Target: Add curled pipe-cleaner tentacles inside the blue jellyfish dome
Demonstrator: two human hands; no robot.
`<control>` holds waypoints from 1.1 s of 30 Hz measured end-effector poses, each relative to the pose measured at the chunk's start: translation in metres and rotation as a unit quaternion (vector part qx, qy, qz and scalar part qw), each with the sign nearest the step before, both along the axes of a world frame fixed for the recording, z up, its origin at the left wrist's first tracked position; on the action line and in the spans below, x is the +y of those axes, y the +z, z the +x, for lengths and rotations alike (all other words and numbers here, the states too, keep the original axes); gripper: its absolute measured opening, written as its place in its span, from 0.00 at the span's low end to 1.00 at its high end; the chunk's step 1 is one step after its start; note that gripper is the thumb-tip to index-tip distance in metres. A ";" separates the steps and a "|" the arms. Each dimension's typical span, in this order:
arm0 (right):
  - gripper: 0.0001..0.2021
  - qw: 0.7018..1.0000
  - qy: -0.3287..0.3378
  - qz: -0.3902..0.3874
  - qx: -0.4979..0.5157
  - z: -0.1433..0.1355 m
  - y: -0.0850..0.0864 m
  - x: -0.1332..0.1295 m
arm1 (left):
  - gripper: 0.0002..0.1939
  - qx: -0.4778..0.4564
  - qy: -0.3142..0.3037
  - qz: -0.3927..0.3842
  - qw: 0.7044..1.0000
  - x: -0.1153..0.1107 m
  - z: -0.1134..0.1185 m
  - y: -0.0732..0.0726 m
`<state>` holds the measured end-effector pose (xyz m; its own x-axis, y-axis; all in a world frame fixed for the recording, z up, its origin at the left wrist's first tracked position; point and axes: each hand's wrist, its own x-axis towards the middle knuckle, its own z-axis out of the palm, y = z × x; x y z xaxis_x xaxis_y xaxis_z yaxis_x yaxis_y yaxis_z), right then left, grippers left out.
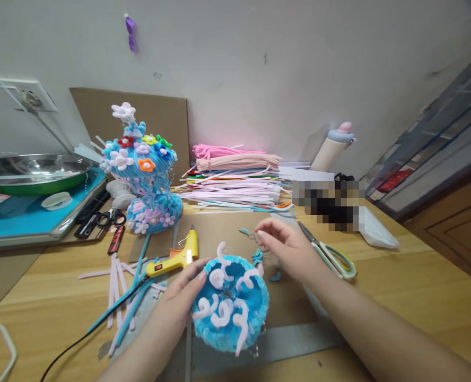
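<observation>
Two bare hands are seen at work over the tabletop [410, 302]. A blue fuzzy bowl [232, 292] is gripped at its left rim by the left hand [184, 289], thumb laid over the edge, fingers behind the wall; it is held toward the near edge, above the cardboard sheet [215, 225], its open side facing up and set with pale pink curls [221, 314]. The right hand [289, 246] is poised beyond the bowl, apart from it, fingers bent and tips drawn close beside a blue sliver [244, 231]; whether anything is pinched cannot be told. A glue gun [180, 259] is laid left of the bowl, nozzle toward the far edge; scissors [333, 258] are placed on the right-edge side of the right hand. Handling (judged): light, soft-piled, not slippery, easily dented. The curls are probably flexible and could be pulled loose, so the bowl is best taken by its outer wall, with light pressure and the curls untouched.
</observation>
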<state>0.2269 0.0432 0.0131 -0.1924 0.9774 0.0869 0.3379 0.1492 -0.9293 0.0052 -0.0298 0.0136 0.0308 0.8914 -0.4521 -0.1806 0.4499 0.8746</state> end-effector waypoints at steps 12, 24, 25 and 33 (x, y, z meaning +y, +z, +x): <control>0.02 0.990 0.069 0.072 -0.101 -0.001 -0.031 -0.061 | 0.31 0.021 0.074 0.084 0.993 -0.001 0.000 -0.028; 0.05 0.996 0.019 -0.090 0.021 -0.003 -0.021 -0.054 | 0.29 0.038 0.077 0.084 0.993 -0.005 0.004 -0.022; 0.05 0.995 0.016 -0.094 0.027 -0.003 -0.019 -0.054 | 0.29 0.040 0.075 0.081 0.993 -0.005 0.005 -0.021; 0.06 0.995 0.062 -0.066 0.032 0.005 -0.003 -0.059 | 0.31 0.031 0.096 0.050 0.994 -0.002 0.005 -0.016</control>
